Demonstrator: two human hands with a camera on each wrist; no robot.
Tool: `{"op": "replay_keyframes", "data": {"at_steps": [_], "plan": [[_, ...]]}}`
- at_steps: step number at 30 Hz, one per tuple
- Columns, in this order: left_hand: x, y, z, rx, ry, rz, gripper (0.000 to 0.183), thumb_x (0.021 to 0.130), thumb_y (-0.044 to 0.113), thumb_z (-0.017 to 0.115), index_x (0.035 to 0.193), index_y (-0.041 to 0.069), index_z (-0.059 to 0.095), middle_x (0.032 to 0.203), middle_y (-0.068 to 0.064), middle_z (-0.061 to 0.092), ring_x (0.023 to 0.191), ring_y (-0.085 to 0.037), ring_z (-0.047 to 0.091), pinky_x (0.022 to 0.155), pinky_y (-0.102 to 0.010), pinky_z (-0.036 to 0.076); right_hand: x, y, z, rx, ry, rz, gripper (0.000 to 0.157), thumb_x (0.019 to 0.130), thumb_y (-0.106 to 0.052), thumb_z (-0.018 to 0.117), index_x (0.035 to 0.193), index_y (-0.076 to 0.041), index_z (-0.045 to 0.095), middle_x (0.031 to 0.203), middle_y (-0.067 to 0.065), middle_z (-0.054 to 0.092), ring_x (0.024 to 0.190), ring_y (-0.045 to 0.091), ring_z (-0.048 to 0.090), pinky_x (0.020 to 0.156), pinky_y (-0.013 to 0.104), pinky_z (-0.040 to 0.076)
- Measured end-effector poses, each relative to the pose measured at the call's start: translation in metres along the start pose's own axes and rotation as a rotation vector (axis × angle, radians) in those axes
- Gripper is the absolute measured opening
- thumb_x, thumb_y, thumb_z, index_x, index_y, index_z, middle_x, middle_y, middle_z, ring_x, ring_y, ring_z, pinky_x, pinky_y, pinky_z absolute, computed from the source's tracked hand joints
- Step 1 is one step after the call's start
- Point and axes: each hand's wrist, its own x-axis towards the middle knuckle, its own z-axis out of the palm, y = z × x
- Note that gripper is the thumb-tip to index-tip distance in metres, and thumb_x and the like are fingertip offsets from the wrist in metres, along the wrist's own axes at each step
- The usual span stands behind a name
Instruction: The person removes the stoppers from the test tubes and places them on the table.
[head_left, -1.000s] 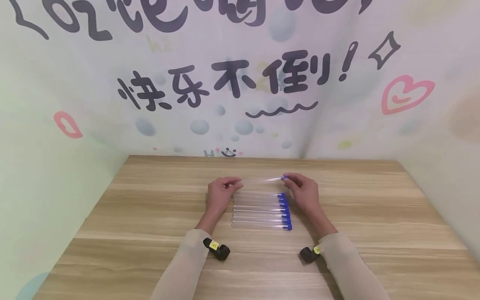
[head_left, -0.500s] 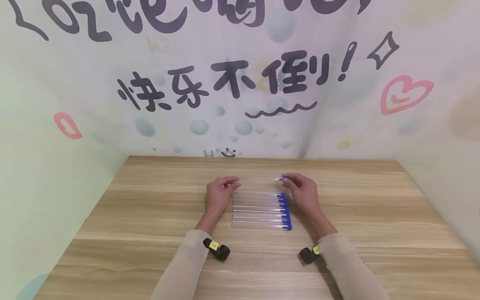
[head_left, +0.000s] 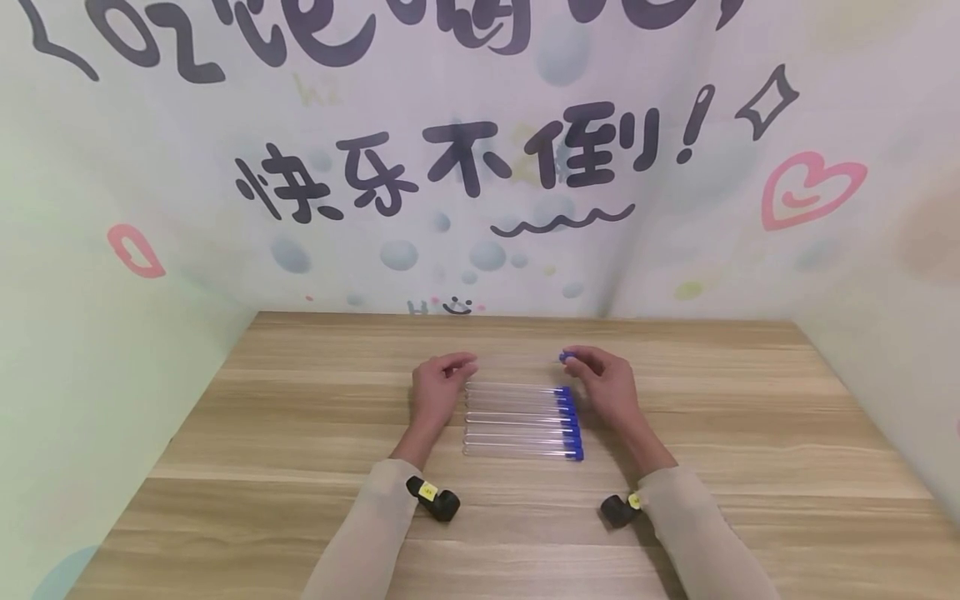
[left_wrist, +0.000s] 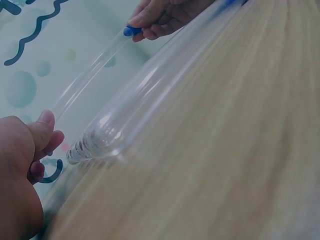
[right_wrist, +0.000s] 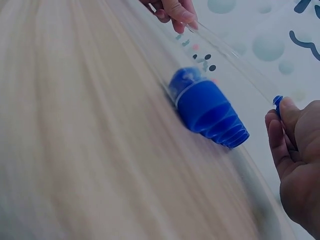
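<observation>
In the head view, a clear test tube is stretched level between my two hands, faint against the table. My left hand point(head_left: 437, 388) pinches its rounded end between thumb and fingers. At the other end, my right hand point(head_left: 611, 388) pinches the blue cap point(head_left: 566, 356). The left wrist view shows the long clear body of this tube point(left_wrist: 82, 82) running up to the cap, raised off the tabletop. Several more capped test tubes point(head_left: 517, 418) lie side by side just in front of it, blue caps all toward the right.
The wood-grain table point(head_left: 300, 517) carries the row of tubes at its middle. A printed cloth wall point(head_left: 375, 250) rises behind its back edge. Black wrist cameras point(head_left: 438, 500) sit at the sleeve cuffs, near the tabletop.
Both hands have shifted very slightly left while keeping their pinch. The bright glint along the held tube has faded. The row of tubes has stayed put.
</observation>
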Motion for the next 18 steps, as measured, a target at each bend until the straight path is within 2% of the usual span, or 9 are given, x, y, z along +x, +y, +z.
{"op": "replay_keyframes", "data": {"at_steps": [5,10,13,18], "plan": [[0.001,-0.001,0.000,-0.003,0.012,-0.001,0.012,0.083,0.018,0.076,0.094,0.017,0.077,0.091,0.004,0.071,0.078,-0.016,0.055,0.070,-0.032,0.045,0.002,0.001,-0.003,-0.034,0.016,0.004,0.026,0.093,-0.028,0.064,0.113,-0.012,0.067,0.103,0.003,0.068,0.093,0.018,0.062,0.081,0.033,0.048],[0.002,-0.002,0.001,0.006,0.026,-0.020,0.012,0.082,0.017,0.076,0.095,0.016,0.077,0.093,0.003,0.072,0.078,-0.015,0.058,0.069,-0.031,0.047,0.003,0.006,-0.006,-0.148,0.053,0.017,0.026,0.095,-0.026,0.062,0.117,-0.014,0.066,0.111,0.004,0.066,0.102,0.020,0.059,0.092,0.039,0.046],[0.002,-0.003,0.000,0.036,0.026,-0.049,0.013,0.082,0.021,0.077,0.095,0.019,0.077,0.093,0.005,0.071,0.078,-0.013,0.059,0.067,-0.030,0.047,0.003,0.008,-0.008,-0.201,0.053,0.017,0.026,0.095,-0.026,0.061,0.118,-0.013,0.065,0.113,0.005,0.065,0.105,0.022,0.058,0.094,0.041,0.045],[0.004,-0.004,0.001,0.073,0.023,-0.077,0.013,0.082,0.022,0.076,0.096,0.020,0.077,0.089,0.005,0.071,0.075,-0.013,0.058,0.063,-0.029,0.046,0.005,0.012,-0.009,-0.201,0.038,0.017,0.025,0.095,-0.025,0.061,0.117,-0.012,0.065,0.113,0.006,0.065,0.106,0.023,0.058,0.092,0.041,0.045]]}}
